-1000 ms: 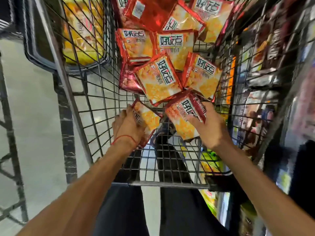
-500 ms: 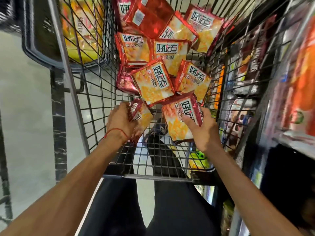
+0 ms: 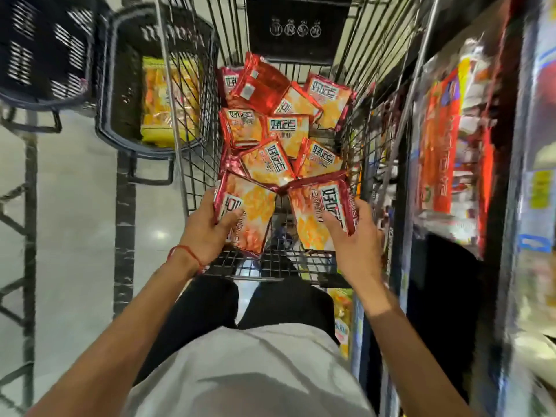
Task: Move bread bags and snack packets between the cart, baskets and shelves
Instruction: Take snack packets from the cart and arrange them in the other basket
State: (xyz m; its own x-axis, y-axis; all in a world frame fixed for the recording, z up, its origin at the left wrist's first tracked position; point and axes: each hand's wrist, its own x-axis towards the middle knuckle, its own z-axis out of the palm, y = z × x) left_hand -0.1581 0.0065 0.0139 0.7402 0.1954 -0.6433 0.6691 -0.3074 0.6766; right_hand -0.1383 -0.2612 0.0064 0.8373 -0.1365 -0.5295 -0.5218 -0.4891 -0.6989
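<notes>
As you lean over the cart (image 3: 270, 263), head view shows each grip clamped: left hand (image 3: 204, 233) round the left packet (image 3: 252, 215), right hand (image 3: 358, 245) pinching the right packet (image 3: 319, 212), both just before the pile (image 3: 270, 127). One per hand likely speeds transfer toward the shelf stock (image 3: 442, 145) alongside.

Left hand (image 3: 204, 233), right hand (image 3: 356, 248) lifted packets (image 3: 254, 212) higher.
</notes>
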